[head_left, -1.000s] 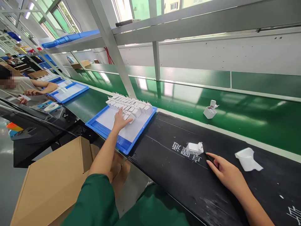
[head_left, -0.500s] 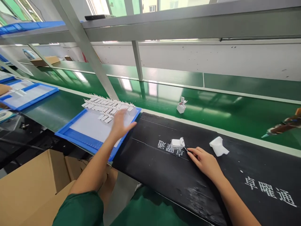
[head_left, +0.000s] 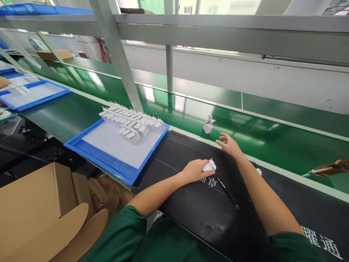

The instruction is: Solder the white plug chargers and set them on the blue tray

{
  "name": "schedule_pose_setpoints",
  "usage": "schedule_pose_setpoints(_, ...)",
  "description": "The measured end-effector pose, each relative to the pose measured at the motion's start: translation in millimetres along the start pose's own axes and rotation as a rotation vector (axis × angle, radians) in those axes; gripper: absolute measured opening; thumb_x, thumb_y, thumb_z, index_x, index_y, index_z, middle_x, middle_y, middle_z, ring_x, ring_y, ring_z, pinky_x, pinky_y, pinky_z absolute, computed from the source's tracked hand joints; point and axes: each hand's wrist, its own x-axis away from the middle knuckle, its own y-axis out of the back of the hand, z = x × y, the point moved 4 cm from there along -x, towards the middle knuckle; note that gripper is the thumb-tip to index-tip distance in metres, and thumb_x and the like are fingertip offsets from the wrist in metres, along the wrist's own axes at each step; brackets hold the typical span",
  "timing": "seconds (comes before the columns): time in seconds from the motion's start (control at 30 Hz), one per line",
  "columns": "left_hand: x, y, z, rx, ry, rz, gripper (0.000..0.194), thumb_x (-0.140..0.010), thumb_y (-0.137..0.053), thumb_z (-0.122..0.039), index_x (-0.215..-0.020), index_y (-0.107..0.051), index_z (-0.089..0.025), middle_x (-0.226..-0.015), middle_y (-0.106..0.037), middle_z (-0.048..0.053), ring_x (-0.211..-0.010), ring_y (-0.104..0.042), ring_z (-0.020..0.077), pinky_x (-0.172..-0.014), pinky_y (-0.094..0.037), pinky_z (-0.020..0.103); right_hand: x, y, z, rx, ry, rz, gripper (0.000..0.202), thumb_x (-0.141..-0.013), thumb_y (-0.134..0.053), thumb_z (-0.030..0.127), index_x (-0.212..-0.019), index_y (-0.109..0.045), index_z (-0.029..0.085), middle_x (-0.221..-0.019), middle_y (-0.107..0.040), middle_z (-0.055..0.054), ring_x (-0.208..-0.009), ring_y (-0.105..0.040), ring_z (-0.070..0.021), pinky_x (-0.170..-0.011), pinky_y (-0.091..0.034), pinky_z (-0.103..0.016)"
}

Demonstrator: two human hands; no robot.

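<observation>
My left hand (head_left: 194,170) is closed around a white plug adapter (head_left: 209,166) on the black mat (head_left: 174,193), its pins pointing up. My right hand (head_left: 230,146) is open and holds nothing, fingers stretched out over the mat's far edge. Just beyond those fingers, apart from them, a small white plug housing (head_left: 208,126) with its lid raised stands on the green conveyor. Black tweezers (head_left: 228,193) lie on the mat between my arms. A white plastic piece (head_left: 259,171) is mostly hidden behind my right forearm.
On the left, a blue tray (head_left: 131,178) carries rows of white adapters (head_left: 133,122). Further left is another blue tray (head_left: 40,105). A hanging screwdriver (head_left: 331,168) is at the right. Open cardboard boxes (head_left: 29,200) stand below left; a grey post (head_left: 117,54) rises behind the tray.
My left hand has moved right from the tray and taken hold of the white adapter. My right hand has let go of the tweezers and moved up towards the conveyor. The view has shifted slightly.
</observation>
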Motion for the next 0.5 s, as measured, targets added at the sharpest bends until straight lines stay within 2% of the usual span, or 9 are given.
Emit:
schedule_pose_setpoints(0.1,-6,24.4,18,0.374,0.111,-0.155,0.039,-0.084,-0.060,-0.055,-0.096,-0.069,-0.018,-0.082,-0.071,0.006,-0.077,-0.067,0.0238,-0.072,-0.049,0.032,-52,-33,17,-0.030,-0.030,-0.035,0.063,-0.076,-0.067,0.040,-0.132,-0.051,0.015,-0.124,-0.065,-0.017,-0.090,-0.067,-0.0225,-0.077,-0.056,-0.037)
schedule_pose_setpoints(0.23,-17,55.5,39,1.044,0.183,-0.392,0.054,-0.076,-0.064,-0.064,-0.097,-0.066,-0.014,-0.082,-0.072,0.007,-0.075,-0.068,0.0220,-0.065,-0.050,0.030,-90,-71,41,-0.069,-0.043,-0.047,0.044,-0.086,-0.065,0.039,-0.123,-0.057,0.016,-0.118,-0.067,-0.012,-0.100,-0.065,-0.0224,-0.090,-0.053,-0.041)
schedule_pose_setpoints(0.3,-19,63.9,43,1.246,0.200,-0.436,0.058,-0.073,-0.068,-0.064,-0.098,-0.065,-0.012,-0.081,-0.073,0.010,-0.076,-0.069,0.0236,-0.061,-0.051,0.030,-98,-83,50,-0.084,-0.040,-0.039,0.036,-0.091,-0.061,0.039,-0.120,-0.059,0.016,-0.120,-0.064,-0.010,-0.103,-0.064,-0.0214,-0.090,-0.054,-0.043)
schedule_pose_setpoints(0.37,-19,68.8,43,1.338,0.217,-0.446,0.057,-0.074,-0.070,-0.061,-0.099,-0.066,-0.010,-0.080,-0.073,0.013,-0.076,-0.070,0.0241,-0.059,-0.050,0.028,-100,-89,57,-0.096,-0.037,-0.022,0.034,-0.093,-0.058,0.038,-0.119,-0.059,0.016,-0.121,-0.063,-0.009,-0.104,-0.064,-0.0209,-0.089,-0.055,-0.044)
schedule_pose_setpoints(0.5,-17,71.8,39,1.441,0.272,-0.408,0.049,-0.082,-0.065,-0.054,-0.100,-0.066,-0.008,-0.079,-0.074,0.014,-0.066,-0.068,0.0196,-0.056,-0.050,0.026,-81,-83,59,-0.131,-0.009,0.064,0.037,-0.091,-0.060,0.037,-0.121,-0.060,0.016,-0.114,-0.069,-0.009,-0.099,-0.066,-0.0210,-0.088,-0.054,-0.041)
